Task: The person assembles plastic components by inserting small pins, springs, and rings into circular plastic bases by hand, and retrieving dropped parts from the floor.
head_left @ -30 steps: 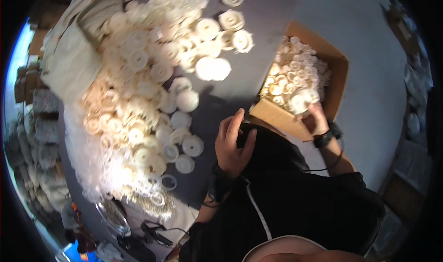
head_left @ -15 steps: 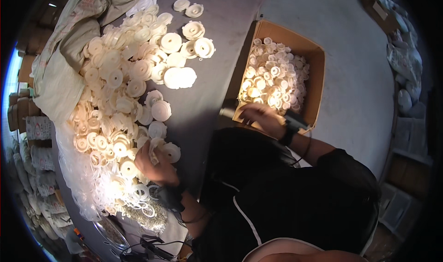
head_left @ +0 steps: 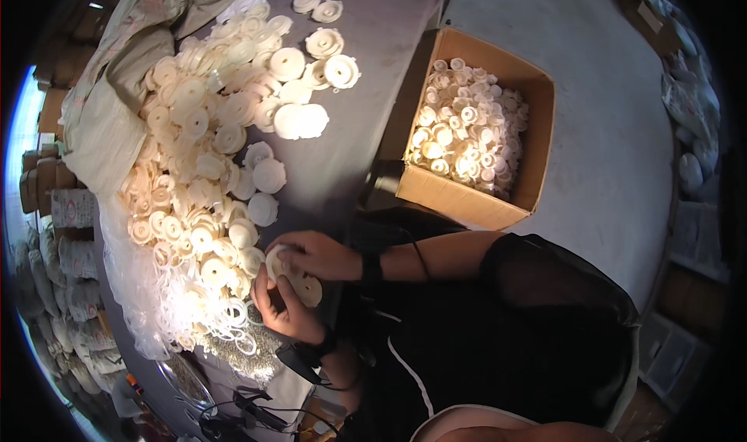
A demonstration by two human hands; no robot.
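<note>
My left hand (head_left: 289, 316) and my right hand (head_left: 325, 257) meet at the near edge of the pile of round white plastic parts (head_left: 194, 123). Between their fingers is a white plastic ring (head_left: 274, 260), gripped from both sides; the fingers partly cover it. A flat white disc with a small centre hole (head_left: 310, 292) shows just beside the hands, at the table edge. Loose thin white rings (head_left: 233, 313) lie to the left of my left hand, in bright light.
An open cardboard box (head_left: 467, 201) on the right holds many small white plastic parts. A beige woven sack (head_left: 105, 138) and clear plastic bag lie along the pile's left side. A heap of small grains (head_left: 253, 356) and a metal tray (head_left: 185, 380) sit near the front, beside black cables.
My right hand has moved left from the box's near edge to join my left hand. My left hand has come slightly nearer and right, and both now hold the ring.
</note>
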